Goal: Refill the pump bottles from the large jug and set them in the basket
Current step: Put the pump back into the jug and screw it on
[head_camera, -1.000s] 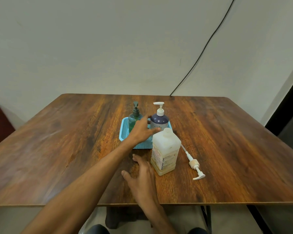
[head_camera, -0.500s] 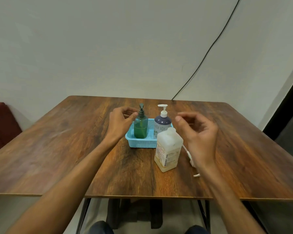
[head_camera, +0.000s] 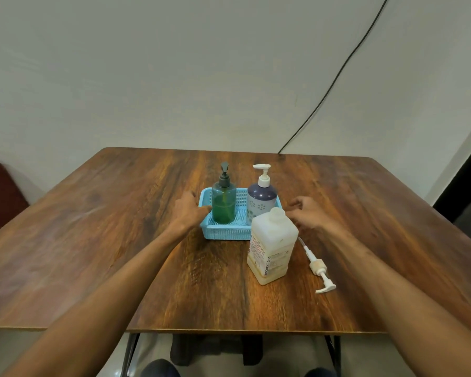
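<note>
Left hand (head_camera: 186,210) loosely open, fingertips at left wall of basket (head_camera: 223,232), gripping nothing. Just right of it, in basket: one green bottle (head_camera: 223,204), one purple bottle (head_camera: 261,202), both upright. Nearer, touching neither hand: one jug (head_camera: 272,247), uncapped, likely heavy and slick; best gripped round its flat sides. Right hand (head_camera: 307,213) half-curled, empty, just beyond jug. Below it: one loose pump (head_camera: 319,268), lying flat.
</note>
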